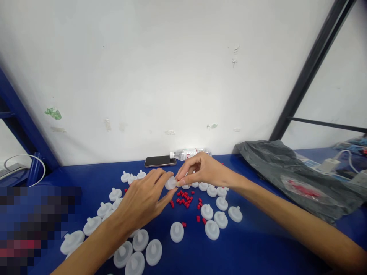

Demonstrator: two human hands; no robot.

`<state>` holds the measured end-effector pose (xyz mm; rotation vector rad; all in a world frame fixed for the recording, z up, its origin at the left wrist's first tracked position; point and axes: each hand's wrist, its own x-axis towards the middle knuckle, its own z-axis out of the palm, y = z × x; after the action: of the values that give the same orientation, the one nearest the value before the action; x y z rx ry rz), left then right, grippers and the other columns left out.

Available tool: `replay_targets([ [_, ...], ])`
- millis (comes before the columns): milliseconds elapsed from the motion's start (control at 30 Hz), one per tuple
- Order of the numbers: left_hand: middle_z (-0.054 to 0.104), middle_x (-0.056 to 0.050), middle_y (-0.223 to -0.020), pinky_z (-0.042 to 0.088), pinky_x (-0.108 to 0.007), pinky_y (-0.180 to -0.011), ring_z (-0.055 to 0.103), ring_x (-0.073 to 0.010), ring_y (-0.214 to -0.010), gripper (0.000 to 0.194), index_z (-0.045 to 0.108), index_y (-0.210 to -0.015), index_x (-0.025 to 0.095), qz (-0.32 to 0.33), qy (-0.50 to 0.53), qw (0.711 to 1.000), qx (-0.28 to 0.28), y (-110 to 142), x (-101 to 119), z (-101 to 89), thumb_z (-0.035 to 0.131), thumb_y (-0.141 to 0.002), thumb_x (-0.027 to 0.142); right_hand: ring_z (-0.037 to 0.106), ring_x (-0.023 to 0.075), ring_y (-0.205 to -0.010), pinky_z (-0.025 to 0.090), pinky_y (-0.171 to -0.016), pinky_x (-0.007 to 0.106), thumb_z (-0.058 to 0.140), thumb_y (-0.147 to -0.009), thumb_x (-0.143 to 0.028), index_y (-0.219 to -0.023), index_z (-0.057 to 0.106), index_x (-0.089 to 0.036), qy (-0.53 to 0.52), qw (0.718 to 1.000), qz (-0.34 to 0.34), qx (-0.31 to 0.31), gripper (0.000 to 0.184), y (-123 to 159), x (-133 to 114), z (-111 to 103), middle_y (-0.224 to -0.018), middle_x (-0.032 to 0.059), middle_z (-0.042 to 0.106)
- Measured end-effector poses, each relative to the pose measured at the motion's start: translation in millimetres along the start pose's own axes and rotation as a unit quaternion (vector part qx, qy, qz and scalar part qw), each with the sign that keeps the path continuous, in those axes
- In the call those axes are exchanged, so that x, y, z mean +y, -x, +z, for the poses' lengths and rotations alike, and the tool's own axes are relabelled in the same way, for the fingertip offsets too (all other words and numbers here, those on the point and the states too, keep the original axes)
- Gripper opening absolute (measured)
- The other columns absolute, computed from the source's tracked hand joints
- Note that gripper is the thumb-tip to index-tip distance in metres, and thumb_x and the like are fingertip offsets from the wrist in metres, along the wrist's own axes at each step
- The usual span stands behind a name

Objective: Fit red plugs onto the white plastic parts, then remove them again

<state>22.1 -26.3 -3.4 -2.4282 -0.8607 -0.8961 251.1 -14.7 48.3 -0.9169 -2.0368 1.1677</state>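
Between the fingertips of my left hand (145, 193) is a translucent white plastic disc with a short nozzle (171, 183), held up above the table. My right hand (202, 170) pinches a small red cap (178, 180) at the right side of that disc, mostly hidden by the fingers. Whether the cap sits on the nozzle cannot be made out. Below the hands lies a loose pile of small red caps (185, 199). Several similar white discs lie on both sides, such as one disc (177, 232) in front, nozzle upward, with a red cap beside it.
The blue table (243, 248) meets a white wall. Against the wall lie a black phone (160, 161) and a clear plastic bottle (189, 153) on its side. On the right a grey plastic bag (266, 168) carries a clear packet of red pieces (304, 189). A pixelated patch covers the lower left.
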Motion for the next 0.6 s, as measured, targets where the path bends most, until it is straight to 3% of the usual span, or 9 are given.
replay_targets([
  [100,0.069,-0.007,-0.098,0.051,-0.023,-0.053,0.067,-0.0163,-0.077,0.023,0.06,-0.113,0.017,-0.001,-0.004,1.0,0.0,0,-2,0.5,0.05,-0.1,0.034,0.066,0.0155,-0.076,0.051,-0.065,0.027,0.087,-0.071,-0.041,-0.093,0.077,-0.02,0.001,1.0,0.017,0.008,0.031,-1,1,0,-0.097,0.0054,0.075],
  [167,0.065,-0.008,-0.104,0.047,-0.02,-0.046,0.065,-0.0138,-0.071,0.028,0.058,-0.118,0.018,-0.001,-0.009,1.0,0.005,1,-3,0.7,0.05,-0.101,0.037,0.067,0.0177,-0.092,0.053,-0.073,0.028,0.087,-0.072,-0.039,-0.111,0.072,-0.024,-0.011,1.0,0.023,0.016,0.044,-1,1,2,-0.113,0.0059,0.072],
  [267,0.057,-0.011,-0.114,0.046,-0.018,-0.042,0.062,-0.0121,-0.071,0.031,0.058,-0.123,0.021,-0.008,-0.015,0.999,0.03,0,0,-1.2,0.05,-0.101,0.041,0.063,0.0193,-0.113,0.052,-0.091,0.033,0.082,-0.079,-0.035,-0.133,0.06,-0.028,-0.098,0.993,0.053,-0.04,0.058,0,0,7,-0.128,0.0069,0.066],
  [400,0.053,-0.012,-0.115,0.047,-0.018,-0.042,0.062,-0.0131,-0.074,0.034,0.057,-0.127,0.021,0.005,-0.02,0.998,0.062,-2,6,-5.9,0.052,-0.099,0.04,0.068,0.0171,-0.103,0.049,-0.1,0.035,0.077,-0.083,-0.027,-0.123,0.068,-0.02,-0.227,0.965,0.051,-0.122,0.042,0,4,15,-0.109,0.0066,0.073],
  [600,0.056,-0.01,-0.111,0.047,-0.017,-0.043,0.056,-0.0078,-0.061,0.033,0.058,-0.128,0.023,0.011,-0.014,0.997,0.078,-3,7,-7.4,0.052,-0.1,0.039,0.071,0.0167,-0.086,0.054,-0.09,0.033,0.086,-0.071,-0.028,-0.105,0.076,-0.019,-0.234,0.969,0.047,-0.068,0.036,-1,9,22,-0.093,0.0038,0.076],
])
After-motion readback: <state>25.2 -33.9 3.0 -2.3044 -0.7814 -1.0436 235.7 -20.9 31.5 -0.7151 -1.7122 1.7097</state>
